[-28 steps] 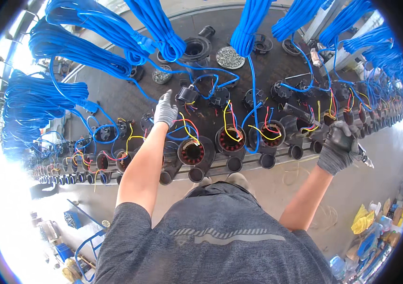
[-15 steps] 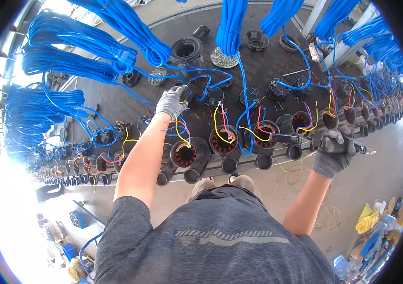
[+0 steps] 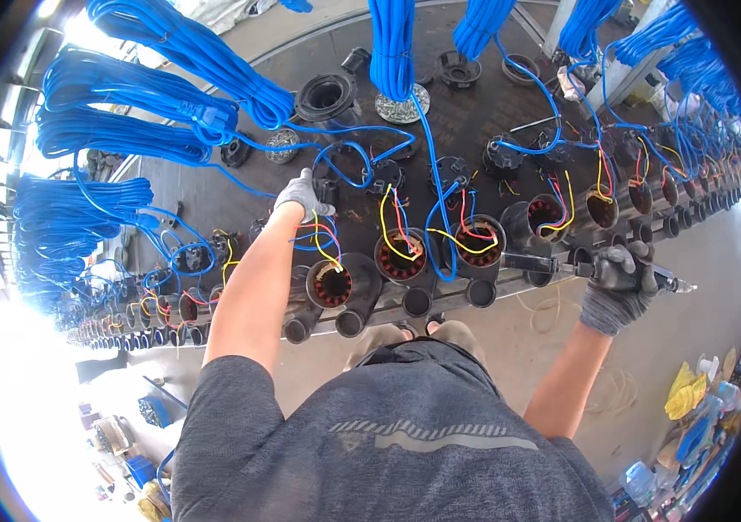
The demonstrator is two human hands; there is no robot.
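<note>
My left hand, in a grey glove, is closed around the edge of a black motor cap with a blue cable running from it. The glove partly hides this cap. Just nearer to me stands a motor housing with red windings and loose yellow, red and blue wires. My right hand, gloved too, grips a black power screwdriver out to the right. Its bit points right, away from the housings. More open housings with wires hanging out stand between the hands.
Bundles of blue cable hang over the bench. Screws fill a round dish and a smaller dish. A black flanged casting stands behind my left hand. Rows of housings continue along both sides.
The view has shifted slightly, moving the bench items left. My left hand has drawn the cap a little nearer, and its blue cable now makes a wider loop. The screwdriver stays in my right hand.
</note>
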